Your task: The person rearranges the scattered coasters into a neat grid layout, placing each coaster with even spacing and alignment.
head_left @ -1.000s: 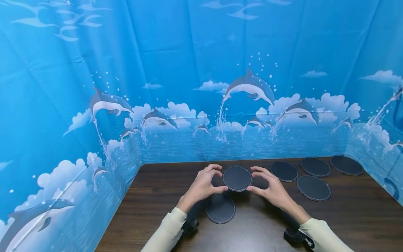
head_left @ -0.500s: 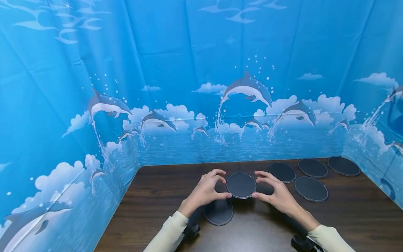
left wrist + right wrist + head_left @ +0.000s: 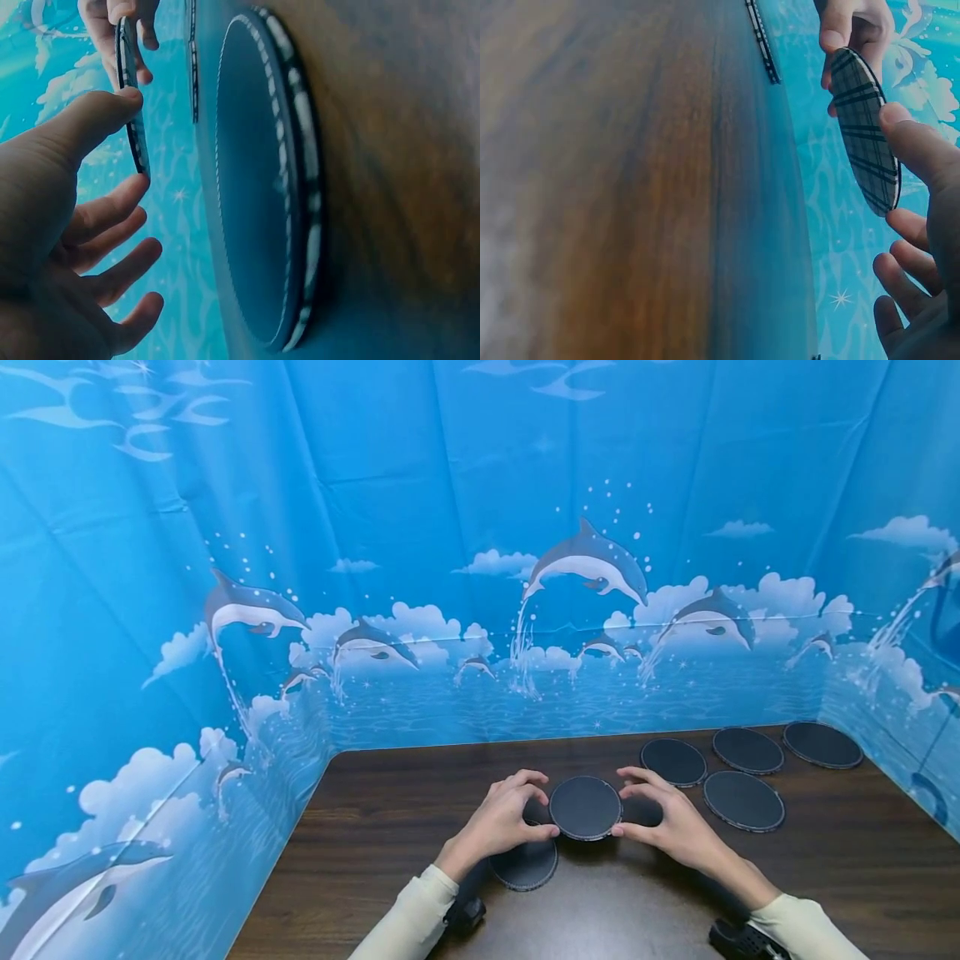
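Nearest me in the head view, a black disc point(image 3: 524, 867) lies flat on the dark wood table point(image 3: 637, 914); a second ago it showed whole, and now the left hand point(image 3: 504, 818) covers its far part. Just beyond, the held disc point(image 3: 586, 808) has shifted right and slightly toward me, both hands travelling with it. I see the left hand pinching its left rim and the right hand point(image 3: 673, 822) its right, thumbs on the near side, index fingers farther round, the other fingers loosely spread in my wrist views. Those views show it raised off the wood, its plaid underside point(image 3: 864, 135) facing the right wrist camera. Wood runs from the left hand out to the table's left edge, and between the held disc and the back edge. Four more discs point(image 3: 744, 801) lie toward the back right corner, one just behind the right knuckles. Farthest, I see a blue dolphin curtain point(image 3: 450, 543).
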`<state>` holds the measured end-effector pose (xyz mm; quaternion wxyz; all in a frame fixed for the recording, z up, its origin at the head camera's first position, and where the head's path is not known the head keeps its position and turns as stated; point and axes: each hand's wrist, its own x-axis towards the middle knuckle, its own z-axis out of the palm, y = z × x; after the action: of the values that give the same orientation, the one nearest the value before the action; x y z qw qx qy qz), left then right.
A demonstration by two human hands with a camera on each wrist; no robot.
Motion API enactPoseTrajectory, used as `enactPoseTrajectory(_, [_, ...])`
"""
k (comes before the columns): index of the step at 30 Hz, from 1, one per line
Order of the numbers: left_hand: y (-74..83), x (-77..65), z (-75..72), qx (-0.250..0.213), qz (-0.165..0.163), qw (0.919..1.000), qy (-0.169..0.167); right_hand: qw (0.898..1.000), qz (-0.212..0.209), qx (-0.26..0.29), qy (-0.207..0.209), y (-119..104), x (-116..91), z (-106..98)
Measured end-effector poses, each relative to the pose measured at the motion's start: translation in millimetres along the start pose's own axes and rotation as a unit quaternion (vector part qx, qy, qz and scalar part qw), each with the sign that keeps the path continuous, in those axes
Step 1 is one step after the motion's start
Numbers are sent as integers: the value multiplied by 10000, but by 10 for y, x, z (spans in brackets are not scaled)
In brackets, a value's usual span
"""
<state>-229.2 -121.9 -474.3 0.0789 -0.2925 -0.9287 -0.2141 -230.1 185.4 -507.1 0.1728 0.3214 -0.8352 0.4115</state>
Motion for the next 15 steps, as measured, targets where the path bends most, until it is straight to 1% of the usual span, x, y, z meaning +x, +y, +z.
enactPoseTrajectory(3, [38,-10,46,37,-9,10000,-81,9999,100,14,-60,24,-40,-13])
enactPoseTrajectory(8, [80,-8,114,203,-68,9995,-232,9984,418,9,-386,52,-92,-21])
enactPoseTrajectory(12, [86,-8,156,275,-154,9987,-395,9964,572,18,-623,59,-101,-14])
enactPoseTrajectory(15, [94,-15,178,287,-178,9980,-540,9940,769,-45,-775,62,-114,-8])
